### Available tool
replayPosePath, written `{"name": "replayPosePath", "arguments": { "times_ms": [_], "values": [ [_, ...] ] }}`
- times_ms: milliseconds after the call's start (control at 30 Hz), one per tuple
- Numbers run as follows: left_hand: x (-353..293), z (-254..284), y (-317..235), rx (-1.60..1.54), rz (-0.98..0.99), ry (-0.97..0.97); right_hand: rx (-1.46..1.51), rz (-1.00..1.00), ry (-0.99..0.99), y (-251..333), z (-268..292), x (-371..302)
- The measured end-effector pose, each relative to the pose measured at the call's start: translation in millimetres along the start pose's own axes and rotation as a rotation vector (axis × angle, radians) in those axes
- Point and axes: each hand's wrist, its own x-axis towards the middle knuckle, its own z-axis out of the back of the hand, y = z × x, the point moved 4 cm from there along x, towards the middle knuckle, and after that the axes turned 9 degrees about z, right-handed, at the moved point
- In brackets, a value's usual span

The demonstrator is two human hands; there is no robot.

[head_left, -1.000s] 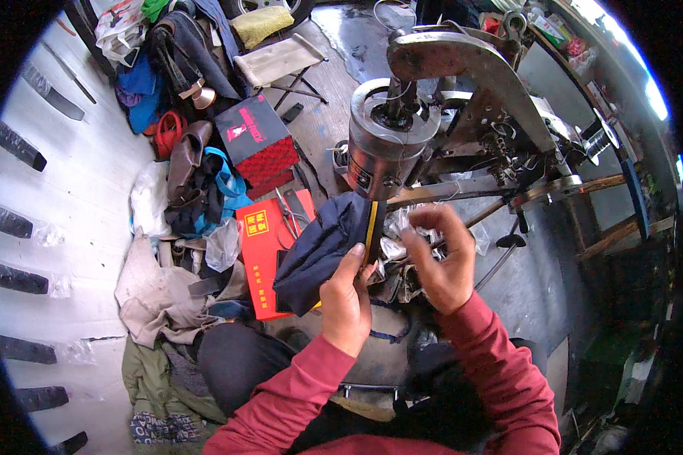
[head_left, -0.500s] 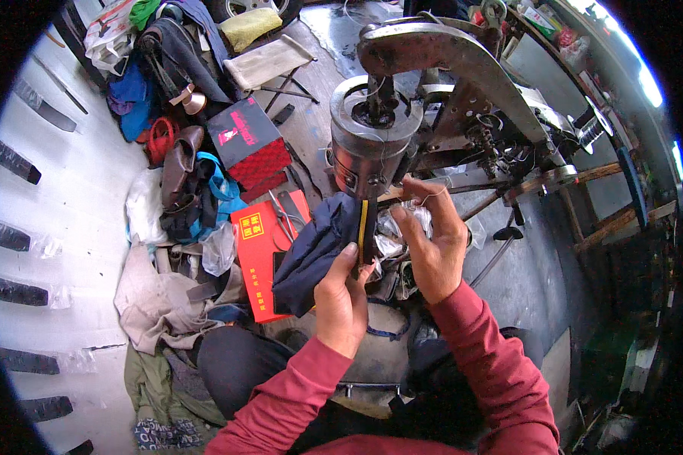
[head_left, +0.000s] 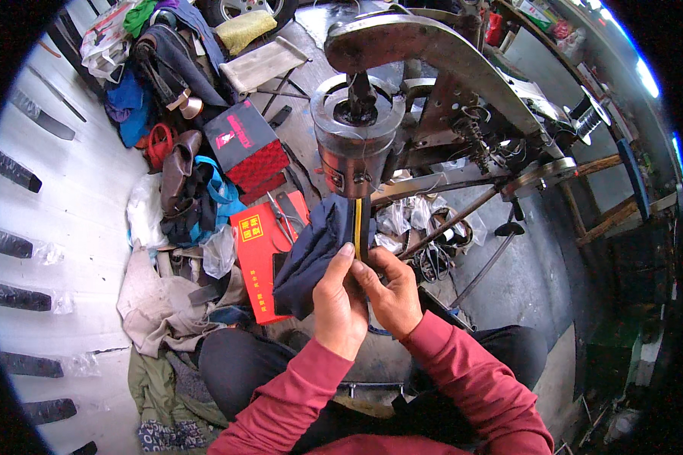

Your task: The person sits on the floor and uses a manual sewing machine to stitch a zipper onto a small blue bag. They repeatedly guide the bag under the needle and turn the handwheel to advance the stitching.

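A navy cloth piece (head_left: pixel 305 265) with a yellow strip (head_left: pixel 359 224) along a black edge hangs below the metal head (head_left: pixel 354 152) of a cobbler-type sewing machine. The cloth's upper end sits against the underside of that head; the exact contact is hidden. My left hand (head_left: pixel 340 311) is closed on the cloth's lower edge, thumb on top beside the strip. My right hand (head_left: pixel 395 296) pinches the same edge from the other side, its thumb close to the left one. Both hands are below the machine head.
Left of the cloth lies a red sheet-like packet (head_left: pixel 256 265) with scissors-like metal tools (head_left: pixel 282 220) on it. Beyond are a black-and-red box (head_left: pixel 247 148) and heaped bags and clothes. The machine's curved arm (head_left: pixel 425 42), a thread spool (head_left: pixel 589 117) and a slanting rod (head_left: pixel 451 231) occupy the right.
My right hand has come down from beside the machine head to the cloth's lower edge and closed on it. The machine appears shifted slightly left in view; my left hand keeps its hold.
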Motion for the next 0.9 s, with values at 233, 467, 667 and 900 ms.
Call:
{"name": "replayPosePath", "arguments": {
  "times_ms": [233,467,667,900],
  "values": [
    [-7,-5,-1,0.041,0.004,0.012,-0.179,0.123,0.032,7,1,-2],
    [0,1,0,0.039,-0.038,-0.006,-0.256,0.183,0.038,37,28,14],
    [3,4,2,0.056,-0.104,-0.006,-0.515,0.585,-0.091,78,61,63],
    [2,6,1,0.051,-0.099,-0.008,-0.093,0.39,-0.207,44,35,82]
  ]
}}
